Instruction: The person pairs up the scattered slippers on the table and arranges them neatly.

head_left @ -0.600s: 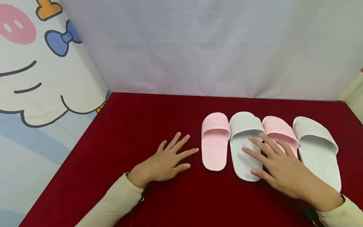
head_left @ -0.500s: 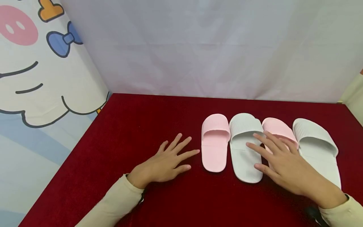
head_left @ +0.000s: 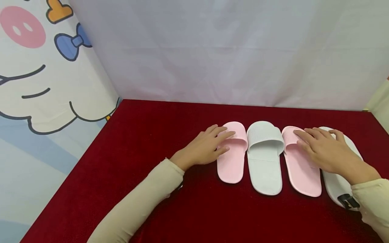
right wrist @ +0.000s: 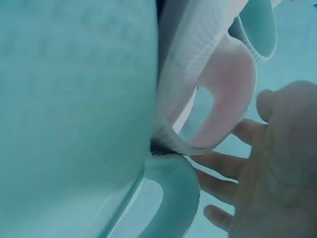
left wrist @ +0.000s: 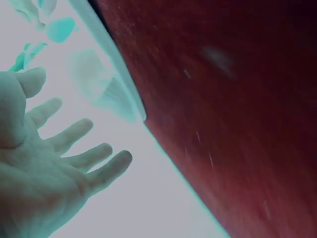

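Two pink and two white slide slippers stand in a row in the head view, toes toward the back. My left hand (head_left: pixel 205 145) reaches over the strap of the leftmost pink slipper (head_left: pixel 230 165), its fingers spread and fairly straight. My right hand (head_left: pixel 331 152) is over the strap of the other pink slipper (head_left: pixel 304 175) and covers part of the rightmost white slipper (head_left: pixel 337 185). Seen from the right wrist, its extended fingers are right at the pink strap (right wrist: pixel 233 79) and the white strap (right wrist: pixel 178 178). Between the pink slippers lies the second white slipper (head_left: pixel 264 168).
Red cloth (head_left: pixel 158 135) covers the table. A pale curtain (head_left: pixel 212 50) hangs behind its back edge, and a cartoon-printed sheet (head_left: pixel 48 84) hangs on the left. A small black device (head_left: pixel 348 201) is under the right wrist.
My left hand has moved right and forward onto the left pink slipper. My right hand has shifted right and forward, from over the middle slippers to the straps of the right two.
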`<state>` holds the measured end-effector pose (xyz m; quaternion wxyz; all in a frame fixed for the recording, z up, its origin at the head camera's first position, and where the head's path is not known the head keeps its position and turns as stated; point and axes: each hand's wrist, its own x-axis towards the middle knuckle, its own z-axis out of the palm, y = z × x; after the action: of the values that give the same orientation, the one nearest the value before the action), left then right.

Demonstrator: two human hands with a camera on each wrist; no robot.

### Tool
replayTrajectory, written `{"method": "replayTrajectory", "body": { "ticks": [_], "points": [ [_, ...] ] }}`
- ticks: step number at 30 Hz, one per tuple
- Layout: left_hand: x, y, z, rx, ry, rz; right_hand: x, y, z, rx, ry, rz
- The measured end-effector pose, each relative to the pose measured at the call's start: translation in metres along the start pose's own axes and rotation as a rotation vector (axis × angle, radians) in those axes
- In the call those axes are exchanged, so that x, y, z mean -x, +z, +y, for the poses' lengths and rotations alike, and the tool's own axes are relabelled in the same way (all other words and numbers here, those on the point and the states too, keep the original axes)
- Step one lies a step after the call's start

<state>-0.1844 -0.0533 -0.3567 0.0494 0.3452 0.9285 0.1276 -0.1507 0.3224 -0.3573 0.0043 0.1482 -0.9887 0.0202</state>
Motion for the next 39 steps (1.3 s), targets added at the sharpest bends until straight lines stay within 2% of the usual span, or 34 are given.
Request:
{"method": "replayTrajectory", "body": {
  "ticks": [3, 6, 12, 17, 19, 24, 28, 35, 39],
  "points": [
    [-0.019, 0.007, 0.003, 0.019, 0.005, 0.001, 0.000, 0.003, 0.005, -0.039, -0.020, -0.026],
    [-0.027, 0.013, 0.005, 0.033, -0.010, -0.010, 0.000, 0.006, 0.006, -0.080, -0.031, -0.025],
    [-0.029, 0.017, 0.003, 0.115, -0.035, -0.020, -0.002, 0.007, 0.004, -0.120, -0.026, -0.050],
    [-0.030, 0.017, -0.001, 0.116, 0.013, 0.031, 0.001, 0.005, 0.001, -0.085, -0.048, -0.043],
    [-0.027, 0.015, 0.000, 0.102, 0.028, 0.040, 0.003, 0.003, 0.000, -0.070, -0.055, -0.042],
    [-0.013, 0.012, 0.008, 0.082, 0.028, -0.001, 0.016, 0.003, -0.002, -0.038, -0.072, -0.024],
    [-0.005, 0.010, 0.013, 0.078, 0.036, -0.018, 0.025, 0.007, 0.000, -0.027, -0.110, 0.031],
    [0.013, 0.009, 0.014, 0.103, 0.054, -0.047, 0.039, 0.017, 0.002, -0.043, -0.222, 0.116],
    [0.015, 0.010, 0.013, 0.103, 0.081, -0.035, 0.044, 0.017, 0.004, -0.075, -0.241, 0.136]
  ]
}}
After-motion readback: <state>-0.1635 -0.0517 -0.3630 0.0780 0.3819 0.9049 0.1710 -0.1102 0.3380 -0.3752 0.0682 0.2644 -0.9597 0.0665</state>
